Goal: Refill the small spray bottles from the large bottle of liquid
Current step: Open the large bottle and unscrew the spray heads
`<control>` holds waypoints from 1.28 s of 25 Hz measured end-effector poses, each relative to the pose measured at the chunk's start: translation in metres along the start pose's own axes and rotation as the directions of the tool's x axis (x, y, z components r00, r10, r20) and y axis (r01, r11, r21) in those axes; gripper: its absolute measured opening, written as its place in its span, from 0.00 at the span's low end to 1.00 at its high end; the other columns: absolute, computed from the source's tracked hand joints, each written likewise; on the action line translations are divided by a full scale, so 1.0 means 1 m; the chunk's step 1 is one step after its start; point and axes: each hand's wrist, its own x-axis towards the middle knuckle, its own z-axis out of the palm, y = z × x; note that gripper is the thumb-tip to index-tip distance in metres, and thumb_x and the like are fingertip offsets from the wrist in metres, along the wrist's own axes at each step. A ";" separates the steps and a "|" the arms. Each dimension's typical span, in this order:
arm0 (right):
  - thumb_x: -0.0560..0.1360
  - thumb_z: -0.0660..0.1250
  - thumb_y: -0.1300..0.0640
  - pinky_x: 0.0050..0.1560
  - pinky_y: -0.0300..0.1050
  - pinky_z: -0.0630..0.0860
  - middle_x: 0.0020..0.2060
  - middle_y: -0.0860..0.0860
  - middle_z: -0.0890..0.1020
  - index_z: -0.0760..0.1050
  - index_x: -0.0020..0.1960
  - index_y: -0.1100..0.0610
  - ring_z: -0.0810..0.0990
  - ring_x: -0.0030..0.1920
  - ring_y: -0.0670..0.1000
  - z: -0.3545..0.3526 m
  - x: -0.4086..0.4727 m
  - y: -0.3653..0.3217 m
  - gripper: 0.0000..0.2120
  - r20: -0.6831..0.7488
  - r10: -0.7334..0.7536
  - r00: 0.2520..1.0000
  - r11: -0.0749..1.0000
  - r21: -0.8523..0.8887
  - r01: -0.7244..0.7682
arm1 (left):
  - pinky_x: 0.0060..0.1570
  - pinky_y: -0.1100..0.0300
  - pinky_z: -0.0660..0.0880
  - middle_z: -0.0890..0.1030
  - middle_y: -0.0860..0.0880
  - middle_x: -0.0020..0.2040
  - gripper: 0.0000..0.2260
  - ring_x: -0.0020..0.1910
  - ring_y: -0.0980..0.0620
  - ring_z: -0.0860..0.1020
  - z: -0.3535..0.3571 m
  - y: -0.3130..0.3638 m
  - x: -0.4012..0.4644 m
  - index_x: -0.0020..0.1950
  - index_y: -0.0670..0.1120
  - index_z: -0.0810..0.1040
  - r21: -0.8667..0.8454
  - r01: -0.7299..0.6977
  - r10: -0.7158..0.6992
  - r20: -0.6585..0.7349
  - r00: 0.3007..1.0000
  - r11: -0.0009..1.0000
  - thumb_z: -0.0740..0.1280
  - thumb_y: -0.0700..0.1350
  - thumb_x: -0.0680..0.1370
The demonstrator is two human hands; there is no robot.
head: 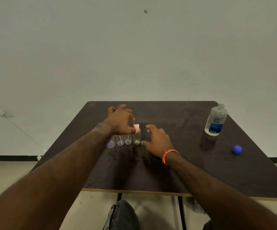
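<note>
At the near bottom edge a knee in dark grey denim (122, 214) shows below the front rim of the dark brown, scuffed square surface (151, 171), whose pale edge strip runs across the view. Two bare forearms reach forward over it.

The right hand (157, 140) hovers low above the surface, an orange cord bracelet (168, 155) around its wrist. Its fingers are loosely spread and slightly curled, holding nothing, with the thumb tip close to the base of the nearest small bottle; whether it touches is unclear.

Just left of that hand stands a row of four small clear plastic spray bottles, upright and side by side. The rightmost, a small bottle with yellowish liquid and a pink top (137, 136), is the only one with a visible fill. The next two small clear bottles (127, 140) (120, 141) look empty, with thin tubes inside, and the leftmost small bottle with a purple tint at its base (110, 144) is partly hidden by the left wrist.

The left hand (120, 120) is above the row, fingers curved, its thumb and a fingertip at the pink top; a firm pinch cannot be confirmed.

Well apart, to the right, a small blue cap (236, 149) lies on the surface. Farther back stands the large clear bottle with a blue and white label (215, 121), upright and uncapped.

Behind is a plain pale wall (134, 47).
</note>
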 end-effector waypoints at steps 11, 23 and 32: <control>0.71 0.73 0.46 0.58 0.53 0.68 0.52 0.44 0.80 0.74 0.59 0.46 0.75 0.60 0.50 0.001 0.006 -0.002 0.18 -0.057 0.040 0.998 0.995 0.094 -0.035 | 0.75 0.37 0.49 0.64 0.52 0.82 0.19 0.84 0.48 0.48 0.010 0.013 0.005 0.66 0.62 0.80 0.028 -0.143 0.142 0.025 0.989 0.989 0.70 0.63 0.76; 0.68 0.80 0.53 0.54 0.49 0.80 0.49 0.47 0.82 0.77 0.55 0.50 0.81 0.50 0.47 -0.059 -0.055 0.055 0.19 -0.032 0.164 0.986 0.973 0.172 -0.156 | 0.66 0.47 0.61 0.82 0.58 0.60 0.26 0.64 0.54 0.77 0.054 0.112 -0.009 0.69 0.57 0.77 -0.456 -0.113 0.132 0.009 0.991 0.883 0.77 0.55 0.71; 0.73 0.72 0.46 0.47 0.43 0.79 0.44 0.44 0.83 0.80 0.53 0.50 0.81 0.45 0.44 -0.076 -0.053 0.048 0.12 -0.079 0.055 0.995 0.996 0.067 -0.050 | 0.60 0.51 0.58 0.85 0.59 0.52 0.17 0.56 0.58 0.78 0.090 0.124 -0.014 0.58 0.57 0.82 -0.623 -0.046 0.005 -0.067 0.998 0.781 0.78 0.59 0.72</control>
